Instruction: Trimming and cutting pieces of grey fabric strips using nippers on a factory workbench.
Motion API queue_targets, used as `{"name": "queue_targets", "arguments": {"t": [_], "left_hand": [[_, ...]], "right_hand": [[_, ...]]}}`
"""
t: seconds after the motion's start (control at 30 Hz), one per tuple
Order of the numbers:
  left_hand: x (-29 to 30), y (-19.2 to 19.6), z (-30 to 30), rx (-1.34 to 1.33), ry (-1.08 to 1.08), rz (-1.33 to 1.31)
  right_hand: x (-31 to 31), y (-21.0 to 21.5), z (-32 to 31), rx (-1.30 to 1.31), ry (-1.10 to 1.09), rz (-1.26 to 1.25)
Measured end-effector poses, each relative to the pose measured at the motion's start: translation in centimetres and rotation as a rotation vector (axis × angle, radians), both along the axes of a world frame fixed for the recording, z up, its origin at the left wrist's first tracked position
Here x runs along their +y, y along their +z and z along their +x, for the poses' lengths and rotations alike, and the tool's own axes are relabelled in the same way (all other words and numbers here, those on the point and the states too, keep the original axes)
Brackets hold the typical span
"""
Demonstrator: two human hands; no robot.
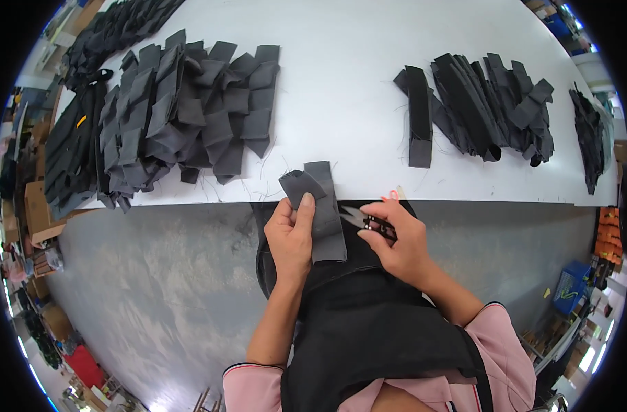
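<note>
Closest to you is the black apron (pixel 368 323) over your pink sleeves, with both forearms reaching up from it toward the tabletop (pixel 341 82) edge. Your left hand (pixel 291 233) grips a folded dark grey fabric piece (pixel 321 206): the thumb lies on top of it, the other fingers are curled under and closed on the cloth. The piece stands lengthwise, its upper end resting on the white tabletop edge with one corner folded over, its lower end hanging toward your lap. Your right hand (pixel 396 244) is just beside it, fingers closed around small thread snips (pixel 360 217); the metal tips point left toward the fabric piece and sit near its right edge, though you cannot tell whether they touch it.

On the tabletop to your left lies a large overlapping heap of grey fabric pieces (pixel 183 110), with darker black pieces (pixel 73 144) beside it at the far left. To your right sits a smaller pile of black folded pieces (pixel 492 106), and one strip (pixel 419 120) lies apart on its left side. Loose threads are scattered across the white surface.
</note>
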State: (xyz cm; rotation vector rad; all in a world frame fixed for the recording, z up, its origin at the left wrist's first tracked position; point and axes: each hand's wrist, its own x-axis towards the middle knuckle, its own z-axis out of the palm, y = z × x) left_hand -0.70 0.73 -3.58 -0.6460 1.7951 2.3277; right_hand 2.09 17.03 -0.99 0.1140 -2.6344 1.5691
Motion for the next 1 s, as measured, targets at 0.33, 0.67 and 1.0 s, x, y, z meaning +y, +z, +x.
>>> {"name": "queue_targets", "arguments": {"t": [0.33,0.67,1.0], "left_hand": [[0.5,0.1,0.0,0.011,0.014,-0.104],[0.5,0.8,-0.1,-0.055,0.019,-0.034],[-0.1,0.7,-0.1,-0.052,-0.049,-0.033]], "right_hand": [[0.5,1.3,-0.2,0.186,0.147,0.305],[0.2,0.8,1.0,-0.089,-0.030,-0.240],[0.8,1.4,-0.1,0.327,0.194,0.308]]}}
